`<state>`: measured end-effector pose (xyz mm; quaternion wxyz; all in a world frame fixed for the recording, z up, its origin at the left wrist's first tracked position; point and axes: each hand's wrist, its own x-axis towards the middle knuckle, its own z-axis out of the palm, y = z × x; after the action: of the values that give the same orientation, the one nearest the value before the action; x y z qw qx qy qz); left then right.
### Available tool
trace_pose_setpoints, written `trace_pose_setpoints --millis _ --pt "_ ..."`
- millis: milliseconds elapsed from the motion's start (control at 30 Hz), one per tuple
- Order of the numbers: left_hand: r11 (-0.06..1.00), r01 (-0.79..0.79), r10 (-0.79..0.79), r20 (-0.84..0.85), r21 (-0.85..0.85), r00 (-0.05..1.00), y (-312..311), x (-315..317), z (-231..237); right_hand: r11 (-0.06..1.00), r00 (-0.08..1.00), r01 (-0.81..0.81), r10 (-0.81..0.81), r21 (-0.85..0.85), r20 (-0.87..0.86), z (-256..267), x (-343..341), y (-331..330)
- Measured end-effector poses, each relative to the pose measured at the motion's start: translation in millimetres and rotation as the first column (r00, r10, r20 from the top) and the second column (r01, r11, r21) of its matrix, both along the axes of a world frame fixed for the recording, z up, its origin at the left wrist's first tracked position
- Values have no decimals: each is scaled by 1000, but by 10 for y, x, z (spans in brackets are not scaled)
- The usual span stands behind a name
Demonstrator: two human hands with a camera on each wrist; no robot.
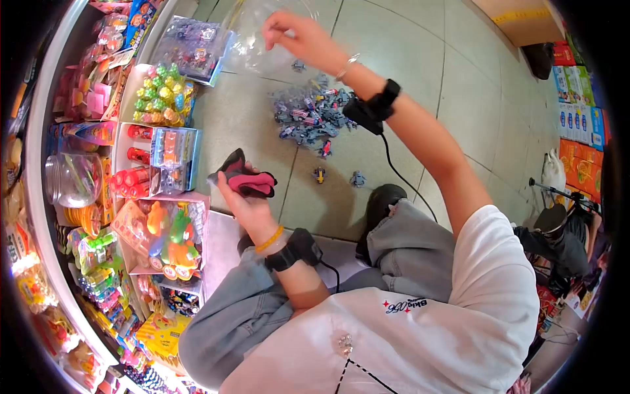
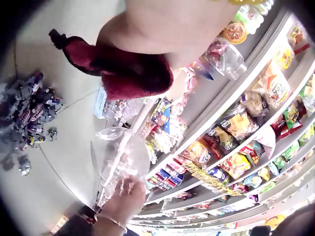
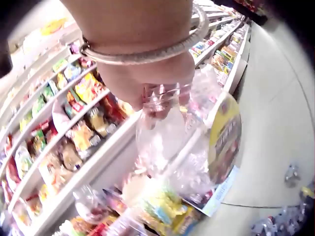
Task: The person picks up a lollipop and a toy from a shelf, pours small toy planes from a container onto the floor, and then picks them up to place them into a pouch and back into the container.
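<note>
My left hand (image 1: 246, 207) holds a folded dark red cloth (image 1: 252, 182) with black edges; its fingers are partly hidden behind it. In the left wrist view the same cloth (image 2: 135, 76) bunches below the palm. My right hand (image 1: 302, 41) reaches out at the top and grips a clear plastic jar (image 1: 246, 39) by its mouth. Seen from the right wrist, the jar (image 3: 160, 132) hangs from the fingers, and a round yellow label (image 3: 226, 140) shows at its far end. Below the right forearm a pile of small grey toy figures (image 1: 308, 115) lies on the tiled floor.
Two single toys, a yellow one (image 1: 319, 175) and a grey one (image 1: 357, 178), lie nearer my feet. Along the left stand open boxes of candy and toys (image 1: 161, 95), another clear jar (image 1: 69, 180) and stocked shelves (image 2: 236, 128). Cartons (image 1: 577, 125) line the right.
</note>
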<state>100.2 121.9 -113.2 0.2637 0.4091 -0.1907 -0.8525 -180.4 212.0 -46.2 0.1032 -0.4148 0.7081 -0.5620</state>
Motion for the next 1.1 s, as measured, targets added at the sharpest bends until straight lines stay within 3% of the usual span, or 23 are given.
trace_pose_setpoints --millis 33,100,233,333,433,533,600,667,767,833,900,933,1100 --pt "1000 4 -4 -2 5 1000 -6 -17 22 989 968 81 -48 124 -248 -152 1 -89" --pt "1000 7 -7 -2 17 1000 20 -50 78 909 726 305 -30 283 -687 -531 40 -236" --pt "1000 22 -22 4 14 1000 2 -35 71 944 586 239 48 229 -809 -960 202 -347" --pt "999 38 -38 -19 8 999 -59 28 -16 918 599 251 103 309 -794 -982 293 -474" --pt "1000 3 -3 -8 18 1000 -98 23 -56 977 701 132 27 167 -712 -877 287 -551" --pt "1000 9 -9 -1 22 1000 -89 -12 54 957 855 280 -286 -78 -432 -910 47 -393" --pt "998 56 -54 -57 31 997 -110 16 -38 856 878 478 -462 199 -124 -882 -207 -203" --pt "997 65 -62 -96 38 993 -92 4 -58 765 850 485 -299 424 -433 -1428 -578 86" --pt "998 39 -35 -120 39 992 -21 -90 30 673 840 406 -8 619 -542 -1692 -346 216" --pt "998 37 -32 -124 41 992 -2 -130 78 560 829 355 183 749 -529 -1370 -105 160" --pt "995 21 -7 -142 96 990 13 -157 103 537 844 330 199 776 -497 -1238 9 122" --pt "992 13 6 -150 123 989 14 -167 103 581 869 330 121 744 -480 -1236 20 115" --pt "975 -23 62 -174 221 983 25 -202 7 559 938 278 18 781 -346 -1213 -149 54"
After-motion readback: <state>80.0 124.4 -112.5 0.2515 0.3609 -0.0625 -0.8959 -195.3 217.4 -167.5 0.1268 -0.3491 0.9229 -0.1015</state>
